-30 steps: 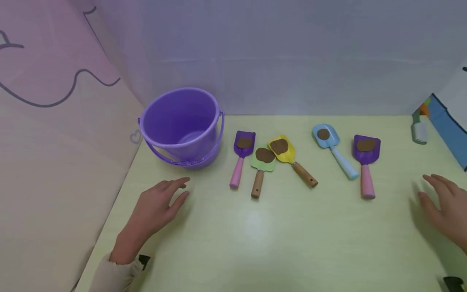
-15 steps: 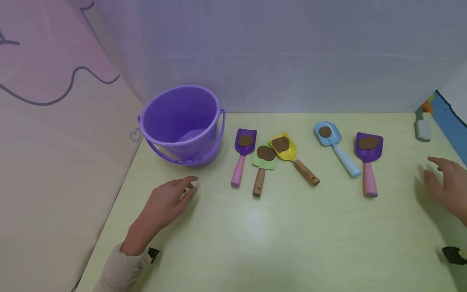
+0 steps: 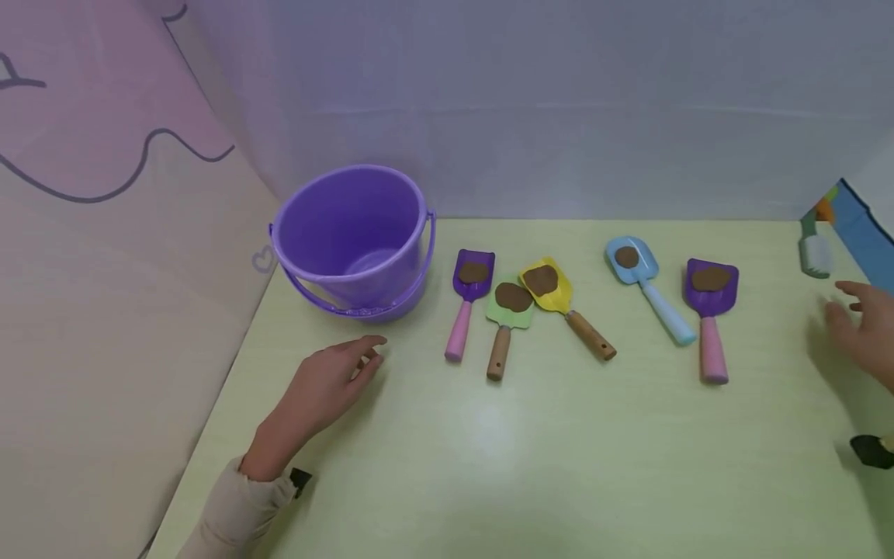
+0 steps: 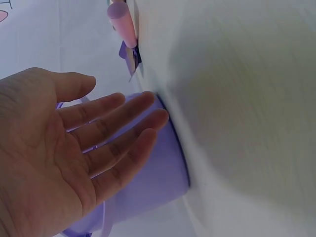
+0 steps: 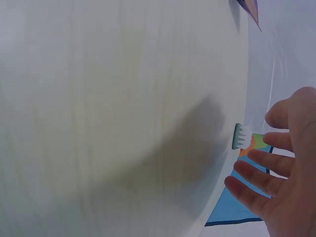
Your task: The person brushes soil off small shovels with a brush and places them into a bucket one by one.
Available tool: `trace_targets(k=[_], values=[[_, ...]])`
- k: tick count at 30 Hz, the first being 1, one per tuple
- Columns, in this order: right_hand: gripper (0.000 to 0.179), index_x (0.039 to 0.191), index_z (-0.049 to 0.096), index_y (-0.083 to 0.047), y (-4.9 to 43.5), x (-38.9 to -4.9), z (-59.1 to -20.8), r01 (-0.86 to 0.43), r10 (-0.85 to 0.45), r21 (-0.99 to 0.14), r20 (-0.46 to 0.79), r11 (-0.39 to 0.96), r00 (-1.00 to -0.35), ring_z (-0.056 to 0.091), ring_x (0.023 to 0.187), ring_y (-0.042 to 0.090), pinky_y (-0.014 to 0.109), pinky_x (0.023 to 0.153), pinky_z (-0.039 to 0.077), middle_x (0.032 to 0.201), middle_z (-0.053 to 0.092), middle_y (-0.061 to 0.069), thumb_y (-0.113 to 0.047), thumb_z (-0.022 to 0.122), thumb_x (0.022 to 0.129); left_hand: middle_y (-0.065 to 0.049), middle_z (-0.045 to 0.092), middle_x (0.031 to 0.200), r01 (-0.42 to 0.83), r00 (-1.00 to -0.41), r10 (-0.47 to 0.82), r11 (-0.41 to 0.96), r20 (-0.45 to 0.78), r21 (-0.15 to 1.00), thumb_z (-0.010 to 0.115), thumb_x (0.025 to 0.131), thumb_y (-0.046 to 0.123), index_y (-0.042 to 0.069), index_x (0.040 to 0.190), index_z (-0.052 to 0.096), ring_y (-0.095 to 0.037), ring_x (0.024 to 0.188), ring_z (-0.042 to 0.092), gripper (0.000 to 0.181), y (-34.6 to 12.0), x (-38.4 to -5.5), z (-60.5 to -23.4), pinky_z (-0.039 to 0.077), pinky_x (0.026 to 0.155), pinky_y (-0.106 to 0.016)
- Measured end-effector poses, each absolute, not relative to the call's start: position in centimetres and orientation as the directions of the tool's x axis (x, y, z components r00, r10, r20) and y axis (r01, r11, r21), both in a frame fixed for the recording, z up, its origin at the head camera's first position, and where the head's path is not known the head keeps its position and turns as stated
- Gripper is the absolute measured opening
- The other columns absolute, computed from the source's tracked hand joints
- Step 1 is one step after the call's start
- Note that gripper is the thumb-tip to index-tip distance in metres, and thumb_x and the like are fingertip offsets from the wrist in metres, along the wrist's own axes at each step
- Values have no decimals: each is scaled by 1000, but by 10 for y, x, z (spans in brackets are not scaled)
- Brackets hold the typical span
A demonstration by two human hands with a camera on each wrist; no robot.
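Observation:
My left hand [image 3: 324,388] hovers with relaxed fingers just in front of the purple bucket [image 3: 349,225], holding nothing. In the left wrist view, its palm and fingers [image 4: 113,128] overlap the bucket's side. At the right edge of the head view, my right hand [image 3: 869,330] is raised over the table, its fingers loosely bent around nothing. Nearest to it lies a small brush [image 3: 816,255] with pale bristles and a green handle. The right wrist view shows the bristles [image 5: 244,137] just beyond my fingertips. Part of the right hand is cut off in the head view.
Between the hands lie several small shovels with brown patches: purple with pink handle [image 3: 458,330], green [image 3: 499,353], yellow [image 3: 590,335], light blue [image 3: 667,312] and a wider purple one [image 3: 712,349]. A pale curtain [image 3: 559,116] closes off the table's back.
My right hand has moved forward toward the brush. The left hand has shifted a little right and forward. The bucket and shovels keep their places; the head view shifts slightly.

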State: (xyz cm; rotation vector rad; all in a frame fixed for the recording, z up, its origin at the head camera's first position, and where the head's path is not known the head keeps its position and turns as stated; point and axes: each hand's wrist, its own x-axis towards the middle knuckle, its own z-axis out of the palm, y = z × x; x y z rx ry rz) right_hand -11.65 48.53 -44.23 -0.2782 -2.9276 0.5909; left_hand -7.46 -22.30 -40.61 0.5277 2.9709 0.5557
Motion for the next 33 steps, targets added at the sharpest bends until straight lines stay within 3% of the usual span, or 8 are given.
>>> trace_targets(k=[5,15,25,29,33], values=[[59,155,20,16,489,-127,-436,235,269,-432,18,871,-963,34,127,68,75,99,36,155,25,47,-21,29,110,-1,79,110,327,-936,351,874,-3,360,59,107,25,11,136,65,-19,92,76,33,-218,-80,-405,60,71,-41],[78,158,4,16,494,-155,-431,362,317,-404,-178,840,-932,30,135,68,75,101,40,160,14,46,-38,34,110,-4,78,112,257,-937,331,865,-107,431,55,108,28,12,140,62,-21,98,76,36,-204,-86,-406,61,76,-42],[84,153,18,21,504,-172,-434,457,420,-351,-180,817,-890,46,120,63,67,90,49,147,34,50,-45,40,106,-3,79,106,288,-930,355,862,-91,417,55,108,27,11,137,64,-21,96,76,34,-193,-90,-404,60,75,-42],[86,150,24,22,503,-178,-436,468,430,-325,-183,822,-884,45,119,62,67,89,49,144,35,49,-50,40,104,-2,79,103,287,-935,345,872,-82,396,55,108,26,12,135,65,-19,92,76,32,-191,-90,-404,59,72,-39],[90,150,24,21,504,-184,-441,507,469,-312,-193,803,-862,43,116,60,67,85,49,142,34,48,-54,39,103,-3,79,101,264,-948,314,877,-62,402,56,107,23,10,132,67,-15,79,70,30,-188,-92,-405,53,61,-31]])
